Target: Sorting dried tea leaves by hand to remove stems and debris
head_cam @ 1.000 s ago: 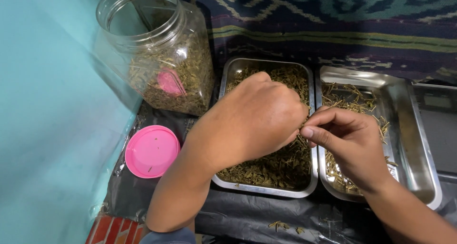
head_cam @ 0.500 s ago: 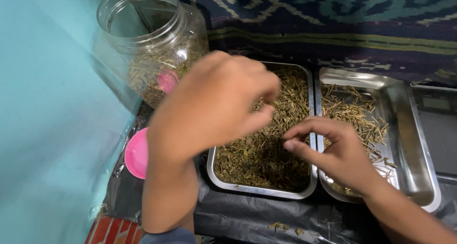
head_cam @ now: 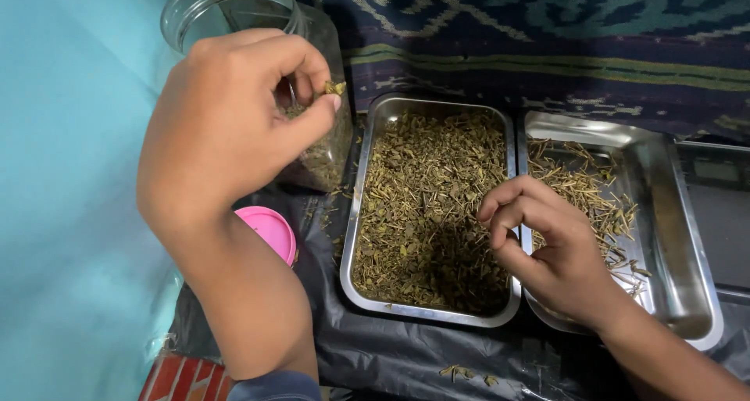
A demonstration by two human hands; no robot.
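Two steel trays sit side by side in the head view, both with their long axes running from the bottom of the frame toward the top. Nearer the middle, the left tray (head_cam: 355, 237) is filled almost edge to edge with dried green-brown leaf bits and short stems. Further right, the right tray (head_cam: 687, 260) holds a thinner scatter of long pale stems, mostly in its upper left part, with bare metal showing along its right side.

Raised in the upper left of the frame, the left hand (head_cam: 226, 127) has its fingers curled in, and thumb and forefinger are pinched on a small herb piece (head_cam: 335, 87), a tiny greenish scrap whose direction is too small to tell. It is held just over the mouth of a clear plastic jar (head_cam: 223, 6), which leans in the upper left corner and has dried herb lying inside it.

Lower and to the right, the right hand (head_cam: 547, 252) lies across the seam between the two trays. Its fingers are bent inward with the tips drawn near the thumb; I cannot tell whether anything is caught between them.

Partly hidden behind the left forearm, a pink lid (head_cam: 273, 230) lies flat on black plastic sheeting (head_cam: 406, 354), which spreads beneath the trays. Along the top, a dark patterned cloth (head_cam: 547, 34) runs across the frame, and a turquoise surface (head_cam: 62, 213) fills the left side.
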